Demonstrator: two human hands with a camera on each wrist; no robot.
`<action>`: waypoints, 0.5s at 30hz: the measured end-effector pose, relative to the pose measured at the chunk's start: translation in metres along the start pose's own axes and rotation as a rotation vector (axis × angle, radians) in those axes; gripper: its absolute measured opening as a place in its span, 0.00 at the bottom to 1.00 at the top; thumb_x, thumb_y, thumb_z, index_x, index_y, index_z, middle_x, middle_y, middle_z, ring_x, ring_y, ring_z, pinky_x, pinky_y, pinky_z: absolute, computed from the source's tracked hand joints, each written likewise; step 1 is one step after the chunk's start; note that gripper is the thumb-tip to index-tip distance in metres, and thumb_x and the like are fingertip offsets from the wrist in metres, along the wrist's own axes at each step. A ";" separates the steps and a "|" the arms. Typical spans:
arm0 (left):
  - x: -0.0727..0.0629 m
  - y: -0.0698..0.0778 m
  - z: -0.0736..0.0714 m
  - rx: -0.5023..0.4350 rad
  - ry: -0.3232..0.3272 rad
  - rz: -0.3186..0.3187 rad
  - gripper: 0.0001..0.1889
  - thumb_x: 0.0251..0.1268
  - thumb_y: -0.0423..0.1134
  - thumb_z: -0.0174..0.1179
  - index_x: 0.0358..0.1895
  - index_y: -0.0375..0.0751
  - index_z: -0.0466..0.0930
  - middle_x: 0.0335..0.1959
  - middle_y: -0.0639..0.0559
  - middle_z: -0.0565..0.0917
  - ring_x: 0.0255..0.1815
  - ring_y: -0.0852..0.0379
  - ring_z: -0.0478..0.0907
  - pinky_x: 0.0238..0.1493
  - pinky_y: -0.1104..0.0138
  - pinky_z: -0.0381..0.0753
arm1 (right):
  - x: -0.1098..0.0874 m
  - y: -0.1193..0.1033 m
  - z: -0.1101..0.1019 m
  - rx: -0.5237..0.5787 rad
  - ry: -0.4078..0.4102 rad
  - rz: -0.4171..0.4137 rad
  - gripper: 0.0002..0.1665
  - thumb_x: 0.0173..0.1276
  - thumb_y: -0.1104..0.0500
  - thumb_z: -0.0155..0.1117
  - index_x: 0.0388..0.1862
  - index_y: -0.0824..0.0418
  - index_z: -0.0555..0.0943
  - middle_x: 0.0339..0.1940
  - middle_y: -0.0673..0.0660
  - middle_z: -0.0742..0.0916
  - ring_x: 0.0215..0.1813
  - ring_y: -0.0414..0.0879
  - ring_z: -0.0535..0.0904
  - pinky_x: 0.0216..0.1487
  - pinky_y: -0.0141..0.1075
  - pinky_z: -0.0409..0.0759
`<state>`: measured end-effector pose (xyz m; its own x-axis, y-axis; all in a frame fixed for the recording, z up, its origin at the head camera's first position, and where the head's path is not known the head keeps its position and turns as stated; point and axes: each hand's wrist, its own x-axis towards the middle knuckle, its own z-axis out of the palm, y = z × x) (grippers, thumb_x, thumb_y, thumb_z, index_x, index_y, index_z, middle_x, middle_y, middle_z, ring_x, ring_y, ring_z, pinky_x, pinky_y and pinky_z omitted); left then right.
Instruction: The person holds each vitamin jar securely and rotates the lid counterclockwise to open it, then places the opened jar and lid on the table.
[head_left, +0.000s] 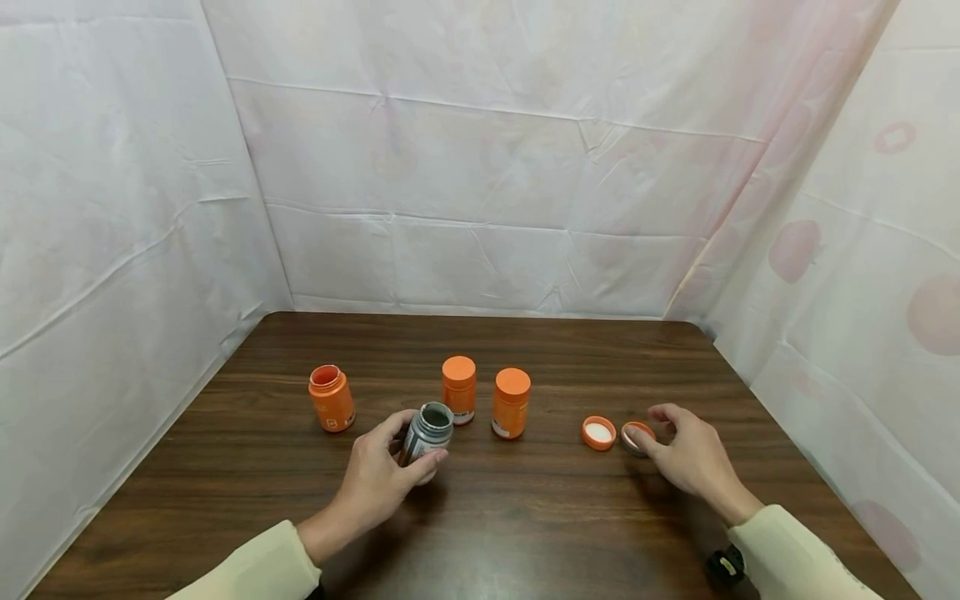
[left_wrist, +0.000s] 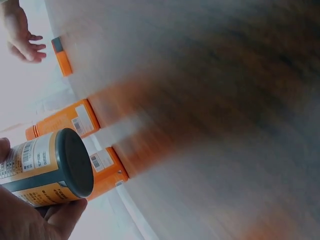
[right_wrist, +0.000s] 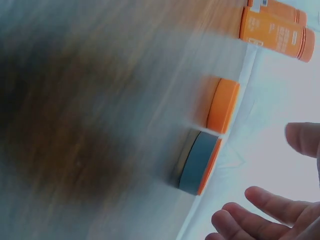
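My left hand (head_left: 372,477) grips a grey bottle (head_left: 431,427), its threaded mouth uncapped and facing up. In the left wrist view that bottle (left_wrist: 75,162) shows its dark base and a printed label, raised off the table. My right hand (head_left: 693,454) hovers over a grey cap (head_left: 630,447) that lies with its orange-rimmed inside up. The right wrist view shows the thumb and fingers spread apart, with a gap between them and the grey cap (right_wrist: 199,162). Beside it sits an orange cap (head_left: 598,434), white inside, also upturned.
Two capped orange bottles (head_left: 459,390) (head_left: 512,407) stand upright mid-table, behind and right of the left hand. An uncapped orange bottle (head_left: 332,402) stands farther left. White sheets (head_left: 480,167) hang around the back and sides of the brown wooden table (head_left: 525,533).
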<state>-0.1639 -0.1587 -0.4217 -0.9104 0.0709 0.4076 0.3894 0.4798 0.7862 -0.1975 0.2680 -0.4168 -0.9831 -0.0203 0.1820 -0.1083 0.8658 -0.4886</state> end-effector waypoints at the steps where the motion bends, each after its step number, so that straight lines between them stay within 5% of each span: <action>1: 0.001 -0.001 -0.001 0.009 0.009 0.004 0.28 0.52 0.39 0.81 0.57 0.43 0.81 0.46 0.54 0.87 0.46 0.57 0.84 0.47 0.60 0.85 | -0.001 -0.002 0.000 0.006 0.002 -0.008 0.42 0.71 0.32 0.62 0.63 0.66 0.78 0.60 0.66 0.84 0.57 0.64 0.81 0.53 0.60 0.78; 9: 0.007 -0.007 -0.006 0.082 0.083 0.016 0.27 0.52 0.41 0.81 0.56 0.41 0.81 0.45 0.51 0.88 0.46 0.56 0.84 0.49 0.54 0.84 | -0.011 -0.018 0.002 0.035 0.008 -0.100 0.40 0.78 0.33 0.53 0.70 0.63 0.75 0.67 0.67 0.80 0.67 0.69 0.74 0.60 0.66 0.71; 15: 0.011 -0.009 -0.010 0.125 0.112 0.005 0.28 0.52 0.42 0.81 0.57 0.39 0.81 0.47 0.49 0.88 0.49 0.53 0.84 0.52 0.49 0.81 | -0.018 -0.027 0.010 0.043 0.033 -0.200 0.34 0.80 0.38 0.54 0.70 0.61 0.76 0.69 0.64 0.79 0.71 0.67 0.70 0.64 0.68 0.64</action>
<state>-0.1760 -0.1709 -0.4203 -0.8844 -0.0213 0.4663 0.3671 0.5852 0.7231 -0.1779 0.2400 -0.4157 -0.9359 -0.1730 0.3069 -0.3082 0.8239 -0.4756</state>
